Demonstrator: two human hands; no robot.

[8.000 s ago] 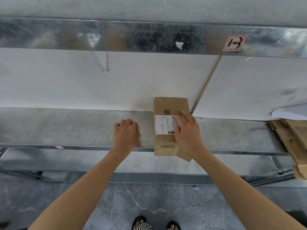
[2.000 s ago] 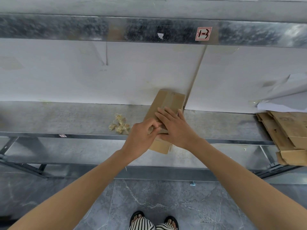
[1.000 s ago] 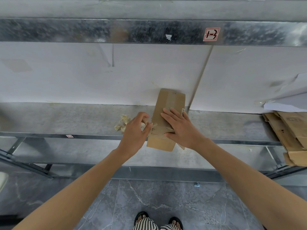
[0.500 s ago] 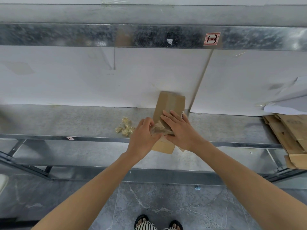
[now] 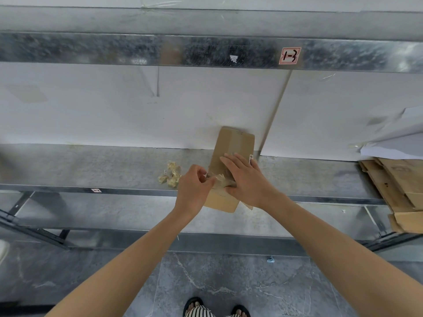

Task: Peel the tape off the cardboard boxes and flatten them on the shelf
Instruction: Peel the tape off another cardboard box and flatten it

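Observation:
A small brown cardboard box (image 5: pixel 233 145) lies on the metal shelf (image 5: pixel 91 168), its near end sticking out over the front edge. My right hand (image 5: pixel 246 179) presses flat on top of the box with straight fingers. My left hand (image 5: pixel 194 188) is at the box's left side and pinches a strip of clear tape (image 5: pixel 217 178) that lifts off the box between the two hands. The box's middle is hidden under my hands.
A clump of crumpled, peeled tape (image 5: pixel 170 175) lies on the shelf left of the box. Flattened cardboard (image 5: pixel 398 191) is stacked at the shelf's right end. A white wall panel stands behind, and an upper shelf beam (image 5: pixel 206 51) runs overhead.
The box was turned, its label no longer facing up. My left hand came from the shelf to the box, took the tape and pulls it up to the left. My right hand stays pressed on the box.

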